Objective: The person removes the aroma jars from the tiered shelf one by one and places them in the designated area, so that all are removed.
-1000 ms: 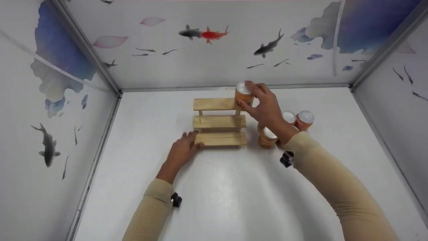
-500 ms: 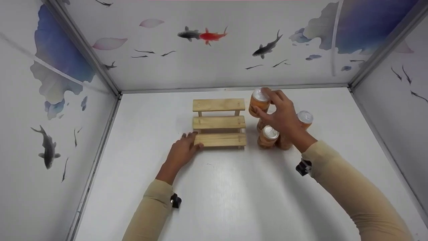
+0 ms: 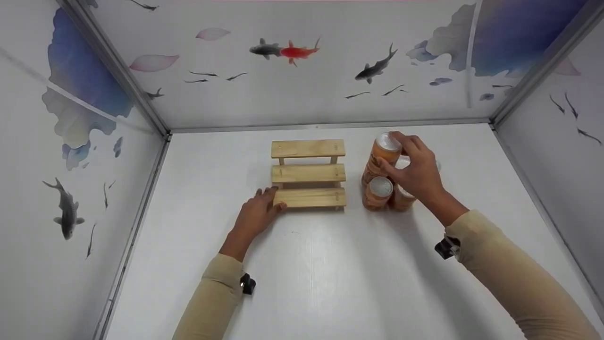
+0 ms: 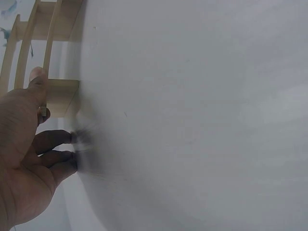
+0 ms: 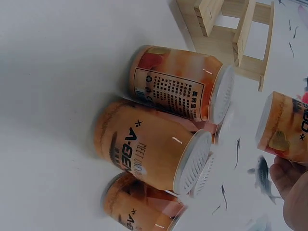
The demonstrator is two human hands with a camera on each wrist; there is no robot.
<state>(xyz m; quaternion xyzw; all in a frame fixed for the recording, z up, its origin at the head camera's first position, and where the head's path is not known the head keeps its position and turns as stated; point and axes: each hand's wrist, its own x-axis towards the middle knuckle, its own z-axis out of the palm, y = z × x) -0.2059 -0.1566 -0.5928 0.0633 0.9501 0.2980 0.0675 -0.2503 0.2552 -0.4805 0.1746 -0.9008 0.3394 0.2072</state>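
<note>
A wooden three-step shelf stands on the white table in the head view. My left hand pinches the left end of its lowest step, with the thumb on top and a finger curled beneath; the other fingers reach down to the tabletop. My right hand grips an orange can with a silver lid between thumb and fingers. That can is upright and off the table, as the right wrist view shows. Below and around it stand several similar cans, partly hidden by the hand in the head view.
White panels with painted fish enclose the table on the left, back and right. Bare tabletop lies in front of the shelf. The grouped cans stand close to the shelf's right side.
My right hand has carried the can rightward and nearer from above the shelf's top step to over the grouped cans. My left hand stays at the lowest step.
</note>
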